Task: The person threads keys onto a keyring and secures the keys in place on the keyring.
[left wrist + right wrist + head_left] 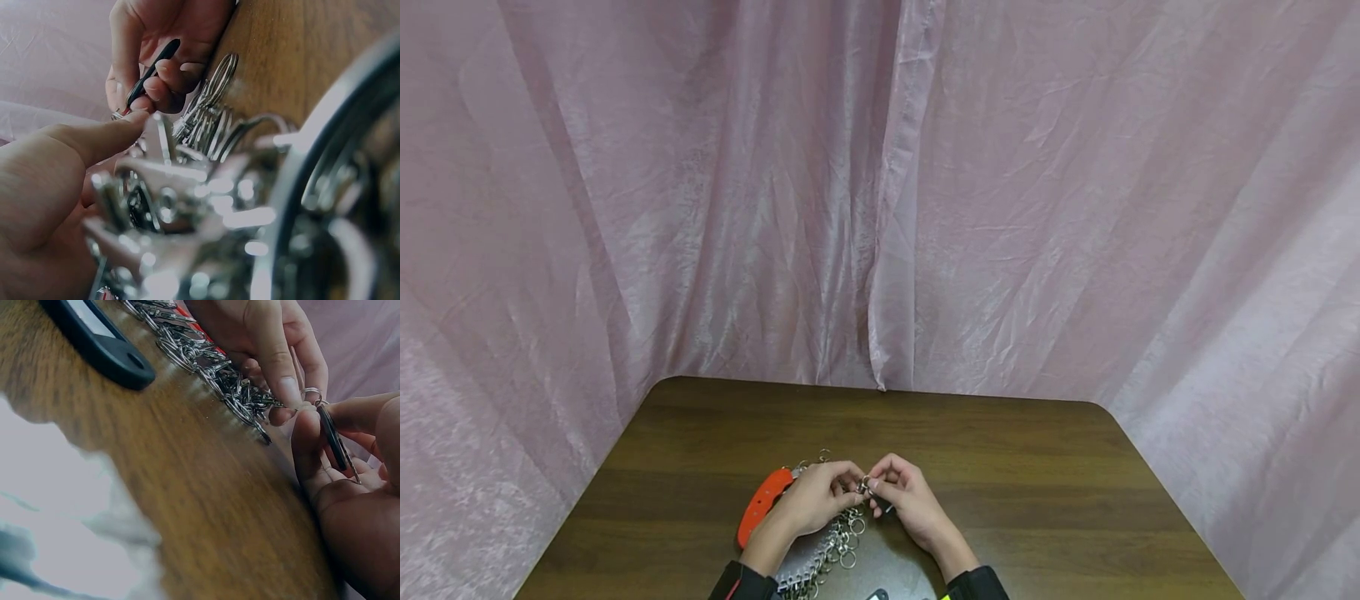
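Observation:
In the head view, the left hand point(811, 500) and the right hand point(913, 504) meet over the table. Between their fingertips is a small metal split ring point(312, 392), which the left thumb and fingers pinch. A slim black key tag point(332, 436) hangs from the ring, pinched by the right thumb and fingers, with a thin metal strip beside it. Under the left forearm lies a holder with an orange-red curved grip point(762, 505) and a grey plate point(802, 557). Many metal rings and clips point(847, 543) line its edge. The left hand covers part of it.
A black tag with a white label point(103, 350) lies on the brown wooden table point(1037, 475), near the front edge. Close to the right wrist camera is a blurred whitish thing point(69, 512). Pink curtains point(1000, 208) hang behind the table.

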`<state>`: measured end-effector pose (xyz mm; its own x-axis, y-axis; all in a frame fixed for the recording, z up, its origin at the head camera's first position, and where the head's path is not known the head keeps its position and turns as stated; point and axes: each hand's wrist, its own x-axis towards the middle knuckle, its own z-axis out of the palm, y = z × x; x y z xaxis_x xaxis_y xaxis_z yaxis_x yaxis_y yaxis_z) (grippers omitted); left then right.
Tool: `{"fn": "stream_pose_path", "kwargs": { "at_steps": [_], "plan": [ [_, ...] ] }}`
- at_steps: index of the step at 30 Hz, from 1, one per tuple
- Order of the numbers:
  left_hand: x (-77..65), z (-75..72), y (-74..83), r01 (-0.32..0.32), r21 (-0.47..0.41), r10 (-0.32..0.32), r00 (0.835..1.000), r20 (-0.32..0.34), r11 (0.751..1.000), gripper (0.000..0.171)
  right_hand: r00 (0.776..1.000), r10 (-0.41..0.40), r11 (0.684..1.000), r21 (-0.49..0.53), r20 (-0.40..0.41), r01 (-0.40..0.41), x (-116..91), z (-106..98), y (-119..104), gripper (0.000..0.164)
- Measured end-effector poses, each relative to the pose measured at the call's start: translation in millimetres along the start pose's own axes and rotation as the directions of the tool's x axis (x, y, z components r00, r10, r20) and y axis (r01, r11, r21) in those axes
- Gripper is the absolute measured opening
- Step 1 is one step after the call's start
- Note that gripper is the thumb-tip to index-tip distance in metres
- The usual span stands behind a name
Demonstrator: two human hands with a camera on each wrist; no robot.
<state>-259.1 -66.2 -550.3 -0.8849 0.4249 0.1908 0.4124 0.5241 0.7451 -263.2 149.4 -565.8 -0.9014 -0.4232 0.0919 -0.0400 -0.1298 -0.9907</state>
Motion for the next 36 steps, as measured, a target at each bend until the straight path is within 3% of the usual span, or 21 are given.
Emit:
{"fn": "stream_pose_path", "kwargs": {
  "at_steps": [8, 16, 29, 36],
  "plan": [
    [-0.7, -1.0, -0.2, 0.002, -0.002, -0.002, 1.000, -0.002, 1.000, 0.016, 1.000, -0.005, 1.000, 0.002, 0.004, 0.005, 0.2, -0.3, 0.0, 0.005],
    [-0.8, -1.7, 0.3, 0.008, -0.005, -0.008, 1.000, 0.001, 1.000, 0.015, 1.000, 0.011, 1.000, 0.006, 0.001, -0.011, -0.6, -0.2, -0.6, 0.024],
    [0.3, -1.5, 0.5, 0.018, -0.040, -0.018, 1.000, 0.017, 0.999, 0.024, 1.000, 0.008, 1.000, 0.022, -0.009, -0.008, 0.0, -0.3, 1.9, 0.023],
    [0.0, -1.3, 0.4, -0.011, -0.039, 0.011, 1.000, -0.006, 0.999, 0.018, 1.000, 0.008, 1.000, 0.014, -0.002, -0.008, 0.7, 0.4, 1.6, 0.028]
  ]
}}
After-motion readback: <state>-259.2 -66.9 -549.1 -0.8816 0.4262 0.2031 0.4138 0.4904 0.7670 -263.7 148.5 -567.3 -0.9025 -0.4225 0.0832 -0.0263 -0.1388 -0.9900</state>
